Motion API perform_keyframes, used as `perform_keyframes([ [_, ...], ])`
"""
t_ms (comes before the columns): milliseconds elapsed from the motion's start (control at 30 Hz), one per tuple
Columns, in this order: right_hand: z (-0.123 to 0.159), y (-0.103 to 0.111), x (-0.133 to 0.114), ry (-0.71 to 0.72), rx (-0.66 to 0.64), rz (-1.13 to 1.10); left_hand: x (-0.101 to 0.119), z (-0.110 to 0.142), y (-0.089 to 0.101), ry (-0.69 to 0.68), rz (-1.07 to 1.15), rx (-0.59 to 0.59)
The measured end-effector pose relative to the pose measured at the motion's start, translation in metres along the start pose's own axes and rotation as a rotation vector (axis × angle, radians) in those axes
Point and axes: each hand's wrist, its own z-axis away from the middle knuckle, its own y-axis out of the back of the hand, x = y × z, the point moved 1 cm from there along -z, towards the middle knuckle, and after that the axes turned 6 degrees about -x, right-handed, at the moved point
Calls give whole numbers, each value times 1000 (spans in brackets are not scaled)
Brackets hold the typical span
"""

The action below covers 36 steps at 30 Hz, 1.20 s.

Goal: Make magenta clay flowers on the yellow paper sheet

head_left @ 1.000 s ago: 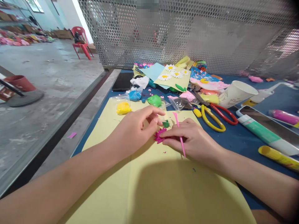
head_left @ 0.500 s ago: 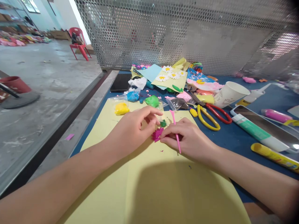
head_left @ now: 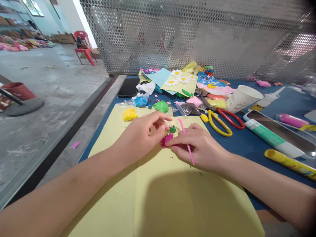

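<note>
A magenta clay flower (head_left: 166, 141) with thin petals lies on the yellow paper (head_left: 158, 184). My right hand (head_left: 197, 143) has a pink plastic modelling tool (head_left: 190, 153) tucked between its fingers, and its index fingertip presses on the flower's right side. Close by on the left, my left hand (head_left: 145, 131) hovers over the paper with fingers loosely bent and apart, its thumb near the petals. It appears to hold nothing. Just beyond the flower sits a small dark green lump of clay (head_left: 172, 129).
Bagged yellow clay (head_left: 129, 114), green clay (head_left: 161, 106) and blue clay (head_left: 141, 101) lie behind my hands. Scissors (head_left: 219, 123), a paper cup (head_left: 244, 98) and a glue tube (head_left: 274, 136) are to the right. A perforated metal panel (head_left: 158, 36) stands at the back.
My right index finger has shifted left onto the flower, and the pink tool has tilted slightly. The left hand is almost unmoved.
</note>
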Motion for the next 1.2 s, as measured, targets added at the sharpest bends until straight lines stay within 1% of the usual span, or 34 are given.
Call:
perform_keyframes([
  [200,3,-1,-2,68,22,73,-2,1,1,-17,9,-10],
  [267,3,-2,-2,89,10,92,-3,0,1,-28,6,-24],
  [400,4,-3,-1,75,10,106,-5,-2,1,-85,-98,-122],
  [500,5,-3,-1,90,17,112,-5,-2,1,-82,-167,-168],
  [667,6,-3,-1,146,18,160,-6,-1,1,-54,-162,-180],
  [833,6,-6,-3,195,26,214,-6,-1,-1,-72,-139,-180],
  [933,6,-3,-4,173,27,179,-5,-1,1,-74,-135,-162],
  [1033,9,5,-3,96,27,37,-5,-1,3,-69,-139,-120],
  [1100,12,13,-1,49,50,-42,-4,-2,5,-71,-143,-104],
  [1200,16,20,-1,45,100,-25,-4,-3,5,-72,-118,-120],
])
